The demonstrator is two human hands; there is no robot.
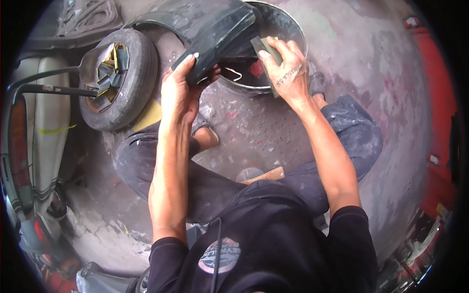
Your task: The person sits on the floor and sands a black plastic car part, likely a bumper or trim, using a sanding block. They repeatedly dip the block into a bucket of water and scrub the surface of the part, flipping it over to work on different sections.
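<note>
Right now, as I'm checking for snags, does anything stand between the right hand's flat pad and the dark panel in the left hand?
Nothing visible does: an open gap separates the flat pad in the right hand from the dark panel in the left hand, with the bucket showing below.

- Left hand (181,82) grips the near end of a long dark panel (217,40).
- Right hand (289,72) pinches a grey-green flat block (268,52) just beside it (contact unclear).
- Round tub (244,89) underneath, red scrap (255,69) inside.
- Tire (142,83) at left, folded scraps (114,69) in its centre, yellow sheet (148,116) near it.
</note>
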